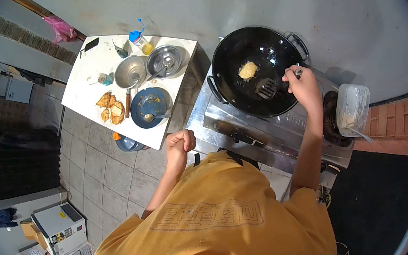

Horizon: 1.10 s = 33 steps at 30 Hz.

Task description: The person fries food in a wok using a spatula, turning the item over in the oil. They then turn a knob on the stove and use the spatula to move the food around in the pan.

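Note:
A black wok with two handles sits on the metal stove. Inside it a pale yellow piece of food lies in oil, with small bubbles at its edge. My right hand is closed round the handle of a slotted spatula, whose dark blade rests in the wok to the right of the food. Away from the wok, my left hand is curled into a fist near the stove's left front corner, with nothing visible in it.
On the white table at left stand a blue bowl, a metal bowl, a saucepan, an oil bottle and fried pieces. A plastic tub stands on the stove's right side.

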Motion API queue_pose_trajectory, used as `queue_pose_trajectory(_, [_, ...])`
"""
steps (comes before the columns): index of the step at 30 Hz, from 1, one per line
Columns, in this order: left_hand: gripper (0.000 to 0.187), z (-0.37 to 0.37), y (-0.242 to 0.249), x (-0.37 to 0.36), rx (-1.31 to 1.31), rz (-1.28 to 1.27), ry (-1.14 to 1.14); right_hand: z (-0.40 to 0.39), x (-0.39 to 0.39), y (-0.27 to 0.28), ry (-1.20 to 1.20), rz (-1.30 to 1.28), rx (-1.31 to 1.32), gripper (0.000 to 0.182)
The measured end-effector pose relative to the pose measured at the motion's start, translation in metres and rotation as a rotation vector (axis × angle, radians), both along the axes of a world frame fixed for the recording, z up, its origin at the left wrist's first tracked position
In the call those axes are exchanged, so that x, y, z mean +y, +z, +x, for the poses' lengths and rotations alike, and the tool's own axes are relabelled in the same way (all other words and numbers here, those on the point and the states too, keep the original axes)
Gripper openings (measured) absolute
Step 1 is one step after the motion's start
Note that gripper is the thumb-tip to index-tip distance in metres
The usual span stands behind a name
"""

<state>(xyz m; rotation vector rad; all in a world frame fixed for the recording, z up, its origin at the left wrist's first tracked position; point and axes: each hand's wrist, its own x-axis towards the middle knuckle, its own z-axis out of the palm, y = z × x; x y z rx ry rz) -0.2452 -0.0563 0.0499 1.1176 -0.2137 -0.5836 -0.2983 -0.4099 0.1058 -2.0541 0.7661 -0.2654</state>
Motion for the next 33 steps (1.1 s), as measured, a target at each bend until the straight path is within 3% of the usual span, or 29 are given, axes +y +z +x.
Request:
queue_pose_trajectory(4, [0.024, -0.002, 0.001, -0.003, 0.000, 0.008, -0.004, -0.001, 0.003, 0.004, -0.012, 0.027, -0.093, 0.027])
queue_pose_trajectory(9, [0.024, 0.002, 0.007, -0.010, -0.006, -0.006, -0.043, -0.003, -0.005, -0.003, -0.014, -0.080, -0.019, 0.027])
queue_pose_trajectory(12, [0.023, 0.004, 0.029, -0.006, -0.110, -0.032, -0.207, -0.005, -0.004, -0.001, -0.019, 0.002, -0.040, 0.028])
queue_pose_trajectory(14, [0.024, 0.001, 0.060, 0.001, -0.315, -0.017, -0.431, -0.007, -0.002, 0.002, -0.017, 0.041, -0.068, 0.028])
queue_pose_trajectory(16, [0.017, -0.007, 0.106, 0.008, -0.430, -0.293, -0.576, -0.009, 0.000, 0.002, -0.015, 0.083, -0.094, 0.028])
queue_pose_trajectory(18, [0.014, -0.016, 0.132, 0.002, -0.463, -0.788, -0.794, -0.009, 0.000, 0.001, -0.034, 0.084, -0.045, 0.028])
queue_pose_trajectory(23, [0.016, -0.004, 0.194, -0.013, -0.934, -0.789, -1.134, -0.007, 0.004, -0.002, -0.046, 0.113, -0.063, 0.030])
queue_pose_trajectory(30, [0.007, -0.001, 0.190, 0.001, -0.928, -0.690, -1.213, -0.017, 0.008, -0.001, -0.061, 0.125, -0.094, 0.031])
queue_pose_trajectory(33, [0.008, -0.002, 0.205, -0.002, -1.047, -0.712, -1.069, -0.021, 0.008, -0.001, -0.054, 0.124, -0.063, 0.031])
